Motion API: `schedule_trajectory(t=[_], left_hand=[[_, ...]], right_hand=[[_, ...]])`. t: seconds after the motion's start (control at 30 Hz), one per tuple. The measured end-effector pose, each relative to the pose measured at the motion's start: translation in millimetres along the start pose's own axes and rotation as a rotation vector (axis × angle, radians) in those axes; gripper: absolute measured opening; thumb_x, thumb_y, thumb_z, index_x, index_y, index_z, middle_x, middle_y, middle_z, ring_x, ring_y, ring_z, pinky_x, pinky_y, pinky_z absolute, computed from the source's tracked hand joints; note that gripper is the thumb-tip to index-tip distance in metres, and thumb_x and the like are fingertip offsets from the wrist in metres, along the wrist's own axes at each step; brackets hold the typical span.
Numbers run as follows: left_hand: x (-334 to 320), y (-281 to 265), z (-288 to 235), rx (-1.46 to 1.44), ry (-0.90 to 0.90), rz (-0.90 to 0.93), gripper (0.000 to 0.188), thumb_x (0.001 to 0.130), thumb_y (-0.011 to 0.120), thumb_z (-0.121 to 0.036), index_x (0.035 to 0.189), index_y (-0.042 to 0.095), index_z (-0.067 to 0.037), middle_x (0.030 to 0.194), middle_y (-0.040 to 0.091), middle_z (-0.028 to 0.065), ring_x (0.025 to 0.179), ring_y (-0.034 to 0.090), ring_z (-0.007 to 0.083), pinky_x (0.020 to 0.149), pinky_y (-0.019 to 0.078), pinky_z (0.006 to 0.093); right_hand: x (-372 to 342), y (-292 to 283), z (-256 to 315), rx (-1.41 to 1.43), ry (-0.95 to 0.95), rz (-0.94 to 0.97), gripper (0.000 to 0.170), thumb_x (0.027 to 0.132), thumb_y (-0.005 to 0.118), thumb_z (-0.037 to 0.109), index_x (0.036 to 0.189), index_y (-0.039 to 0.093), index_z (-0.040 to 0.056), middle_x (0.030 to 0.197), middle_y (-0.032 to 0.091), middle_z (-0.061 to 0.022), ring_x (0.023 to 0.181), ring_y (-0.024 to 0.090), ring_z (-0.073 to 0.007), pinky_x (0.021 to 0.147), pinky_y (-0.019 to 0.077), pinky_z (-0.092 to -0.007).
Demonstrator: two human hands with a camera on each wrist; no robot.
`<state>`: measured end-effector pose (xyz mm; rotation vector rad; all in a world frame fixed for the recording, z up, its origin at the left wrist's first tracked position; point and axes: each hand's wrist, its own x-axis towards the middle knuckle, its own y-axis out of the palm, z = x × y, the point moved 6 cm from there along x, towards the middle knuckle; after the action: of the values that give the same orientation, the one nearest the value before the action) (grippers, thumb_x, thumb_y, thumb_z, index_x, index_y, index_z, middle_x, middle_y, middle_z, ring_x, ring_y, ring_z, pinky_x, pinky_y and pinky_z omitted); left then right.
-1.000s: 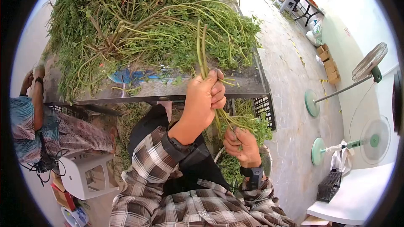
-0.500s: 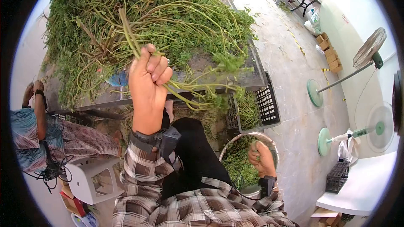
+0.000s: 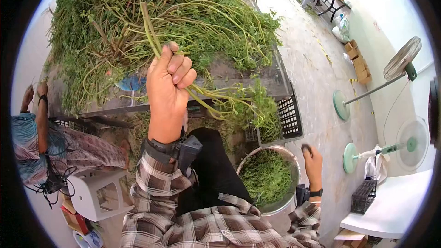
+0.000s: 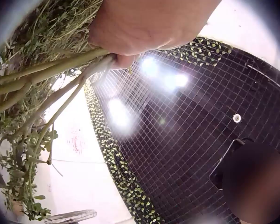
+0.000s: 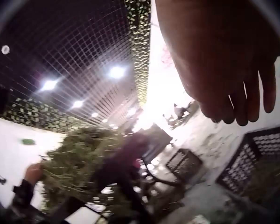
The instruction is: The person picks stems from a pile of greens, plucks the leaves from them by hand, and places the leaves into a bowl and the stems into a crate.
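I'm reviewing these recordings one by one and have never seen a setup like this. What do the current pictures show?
There's no machine: a person works with two bare hands. The wide picture comes from a head camera looking down; the others come from cameras on each wrist, both catching ceiling lights. A heap of leafy stems lies on the table. The left hand grips a small bunch. The right hand shows nothing held, beside a round tub containing greens.
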<state>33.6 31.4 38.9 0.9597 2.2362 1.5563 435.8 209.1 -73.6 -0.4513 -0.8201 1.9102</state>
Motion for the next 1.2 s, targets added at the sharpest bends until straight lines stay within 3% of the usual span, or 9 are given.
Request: schedule_trajectory(t=[0.1, 0.3, 0.5, 0.7, 0.83, 0.9, 1.0, 1.13, 1.2], left_hand=[[-0.3, -0.1, 2.1, 0.005, 0.001, -0.006, 0.018, 0.097, 0.041, -0.017, 0.094, 0.048, -0.001, 0.059, 0.033, -0.0047, 0.048, 0.028, 0.0038, 0.039, 0.0222, 0.0189], [-0.3, -1.4, 4.0, 0.065, 0.012, 0.006, 0.017, 0.096, 0.044, -0.019, 0.092, 0.049, -0.004, 0.06, 0.032, -0.0054, 0.049, 0.028, 0.0042, 0.041, 0.0214, 0.0198], [-2.5, -2.4, 0.9, 0.095, 0.015, -0.029, 0.017, 0.096, 0.043, -0.019, 0.091, 0.049, -0.004, 0.06, 0.031, -0.0054, 0.049, 0.028, 0.0043, 0.041, 0.0218, 0.0198], [-4.2, -2.6, 0.9, 0.11, 0.004, -0.068, 0.017, 0.096, 0.043, -0.02, 0.09, 0.049, -0.005, 0.06, 0.031, -0.0053, 0.048, 0.028, 0.0041, 0.041, 0.0217, 0.0202], [-5.0, -3.6, 3.6, 0.105, -0.022, -0.066, 0.016, 0.096, 0.043, -0.019, 0.09, 0.049, -0.005, 0.06, 0.031, -0.0054, 0.047, 0.027, 0.004, 0.041, 0.0212, 0.0202], [-4.3, -1.7, -8.8, 0.098, 0.032, -0.071, 0.017, 0.096, 0.043, -0.018, 0.092, 0.049, -0.003, 0.059, 0.031, -0.0056, 0.047, 0.026, 0.0035, 0.04, 0.0204, 0.0196], [-2.3, -4.1, -23.4, 0.07, 0.104, -0.072, 0.018, 0.096, 0.043, -0.018, 0.094, 0.05, -0.002, 0.059, 0.031, -0.0059, 0.046, 0.025, 0.003, 0.039, 0.019, 0.0186], [-2.9, -0.8, -13.4, 0.066, 0.049, -0.033, 0.017, 0.096, 0.044, -0.017, 0.095, 0.05, -0.001, 0.059, 0.031, -0.006, 0.046, 0.025, 0.0028, 0.039, 0.0194, 0.0187], [-2.3, -1.4, -8.8, 0.075, 0.016, -0.027, 0.016, 0.096, 0.043, -0.017, 0.091, 0.049, -0.003, 0.058, 0.032, -0.0058, 0.047, 0.027, 0.0033, 0.039, 0.0206, 0.0197]], right_hand=[[22.5, 11.4, 99.2, 0.246, -0.133, 0.016, 0.015, 0.084, 0.053, 0.005, 0.094, 0.062, -0.0005, 0.081, 0.06, -0.0101, 0.073, 0.057, -0.0159, 0.068, 0.0447, -0.0259], [28.1, 44.2, 241.9, 0.153, -0.641, 0.104, 0.013, 0.072, 0.067, 0.009, 0.08, 0.059, 0.0015, 0.069, 0.053, -0.0091, 0.062, 0.052, -0.0239, 0.056, 0.042, -0.0311], [31.1, 89.4, 276.6, -0.063, -0.857, 0.026, 0.023, 0.066, 0.072, 0.015, 0.076, 0.054, 0.0041, 0.069, 0.051, -0.0095, 0.065, 0.051, -0.0284, 0.056, 0.0424, -0.0366], [36.0, 106.5, 274.6, -0.02, -0.933, -0.043, 0.015, 0.069, 0.068, 0.007, 0.075, 0.056, 0.0015, 0.07, 0.053, -0.0129, 0.063, 0.052, -0.0298, 0.057, 0.0422, -0.0346], [45.7, 102.0, 255.6, 0.133, -0.858, 0.015, 0.012, 0.075, 0.063, 0.009, 0.078, 0.055, 0.0015, 0.071, 0.053, -0.0127, 0.065, 0.054, -0.0269, 0.057, 0.0422, -0.0341], [68.2, 89.3, 217.9, 0.232, -0.434, 0.086, 0.009, 0.08, 0.057, 0.008, 0.08, 0.055, -0.0008, 0.07, 0.056, -0.0105, 0.061, 0.053, -0.0208, 0.058, 0.0418, -0.0318], [80.1, 73.8, 178.4, 0.636, -0.105, 0.169, 0.009, 0.084, 0.053, 0.009, 0.082, 0.056, 0.0008, 0.068, 0.054, -0.0003, 0.06, 0.048, -0.0082, 0.051, 0.038, -0.0217], [73.9, 63.9, 192.1, 1.052, -0.04, 0.267, 0.01, 0.086, 0.052, 0.01, 0.083, 0.057, 0.0018, 0.072, 0.053, -0.0001, 0.06, 0.047, -0.0048, 0.048, 0.0347, -0.0182], [73.6, 71.0, 206.2, 1.165, -0.061, 0.583, 0.013, 0.087, 0.05, 0.011, 0.086, 0.059, 0.0021, 0.077, 0.054, 0.0007, 0.063, 0.048, -0.0041, 0.049, 0.0361, -0.0202]])
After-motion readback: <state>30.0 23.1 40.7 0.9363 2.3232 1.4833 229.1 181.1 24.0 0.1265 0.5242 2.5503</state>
